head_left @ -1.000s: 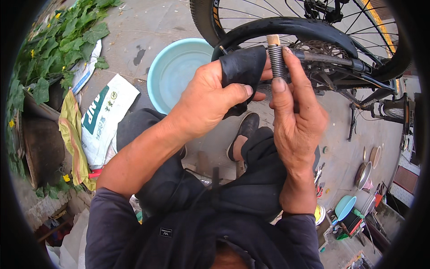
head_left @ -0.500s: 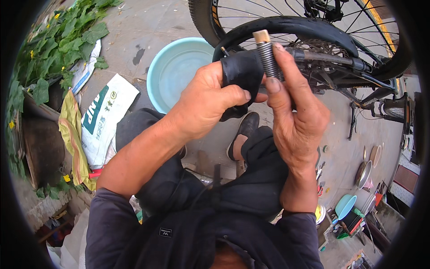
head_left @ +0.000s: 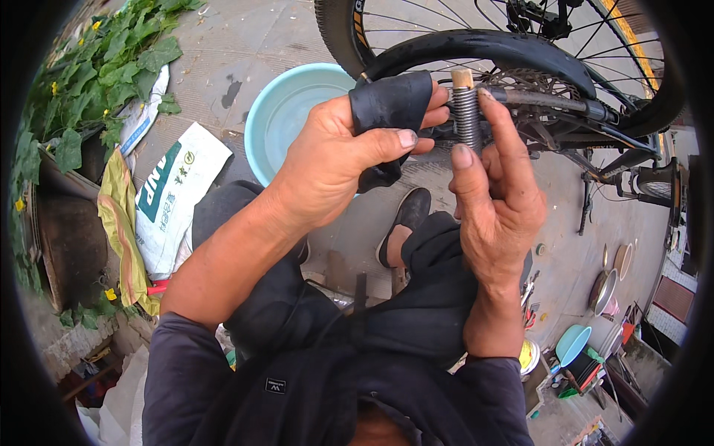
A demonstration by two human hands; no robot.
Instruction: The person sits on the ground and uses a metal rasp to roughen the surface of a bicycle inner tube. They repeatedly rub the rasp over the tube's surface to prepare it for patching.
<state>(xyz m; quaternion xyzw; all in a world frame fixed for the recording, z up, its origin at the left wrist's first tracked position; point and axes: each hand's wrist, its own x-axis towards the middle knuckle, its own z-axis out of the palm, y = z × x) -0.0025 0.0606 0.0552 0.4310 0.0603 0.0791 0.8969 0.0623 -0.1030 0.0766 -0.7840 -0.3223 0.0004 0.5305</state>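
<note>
Head view: left hand pinches the draped tube, just past twelve o'clock; right hand pinches the coil, between one and two. Both are up, not touching; what's finished or left, can't tell.

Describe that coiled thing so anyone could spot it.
Find the black bicycle, upper right. Nearby, the bare right hand holds a short grey metal coil with a pale tip. Its ridges distinguish it from the smooth black rubber tube in the left hand.
</note>
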